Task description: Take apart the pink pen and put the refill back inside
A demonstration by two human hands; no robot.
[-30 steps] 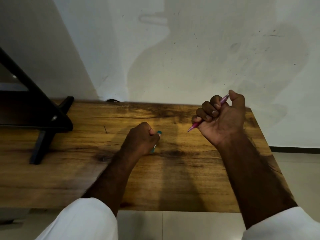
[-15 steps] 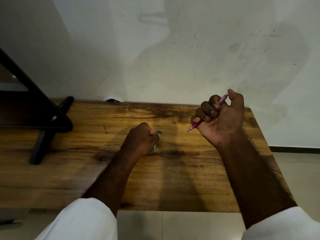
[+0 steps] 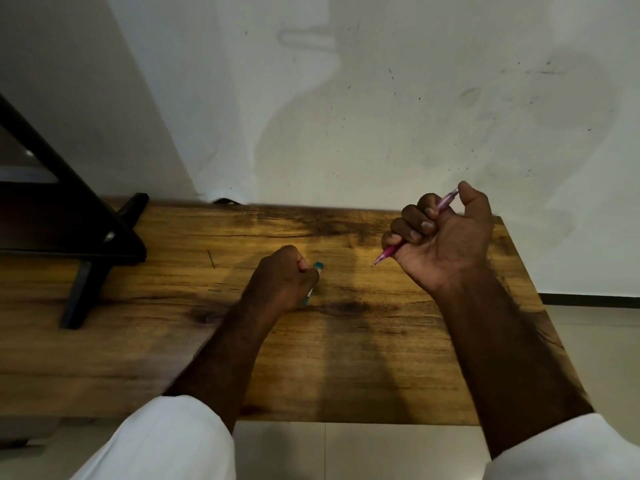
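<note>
My right hand [image 3: 446,237] is raised over the right side of the wooden table [image 3: 346,358], fist closed around the pink pen [image 3: 388,252]. The pen's tip pokes out low on the left and its back end sticks up beside my thumb. The pen looks whole. My left hand [image 3: 284,278] rests on the table's middle, fingers curled around a teal pen [image 3: 313,282] that lies against the wood; only its two ends show past the hand.
A black stand [image 3: 86,237] with angled legs sits on the table's left side. A white, scuffed wall [image 3: 381,116] rises right behind the table. Pale floor tiles [image 3: 346,452] run along the table's near and right edges.
My right hand with the pink pen has risen very slightly. The left hand and the teal pen stay where they were.
</note>
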